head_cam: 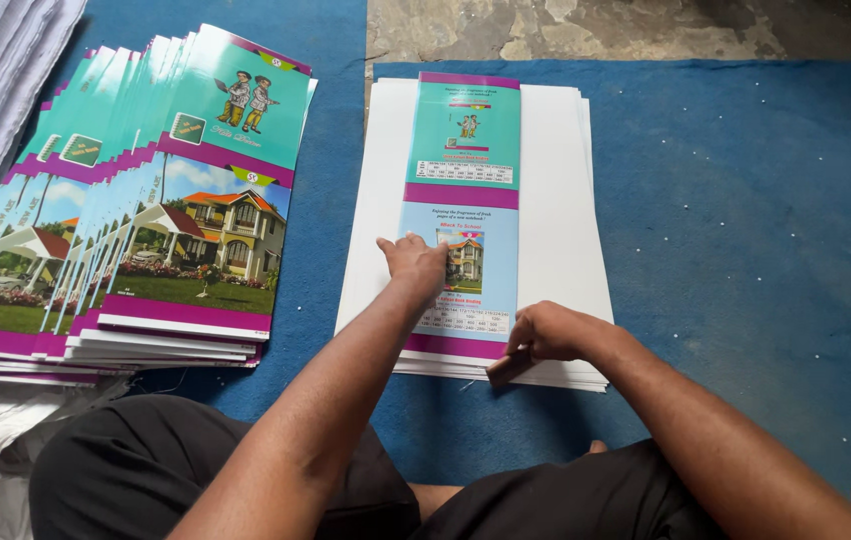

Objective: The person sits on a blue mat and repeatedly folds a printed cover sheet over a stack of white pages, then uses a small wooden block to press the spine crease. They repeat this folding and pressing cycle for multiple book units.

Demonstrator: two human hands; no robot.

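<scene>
On white paper stack (556, 200) — left hand (414, 262) flat, open, pressing glossy cover strip (466, 210); right hand (546, 335) gripping wooden block (508, 368).

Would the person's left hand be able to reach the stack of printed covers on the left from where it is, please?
Probably yes. The left hand rests flat on the cover sheet atop the white paper pile. The stack of printed covers lies just beside it, with only bare blue mat between.
</scene>
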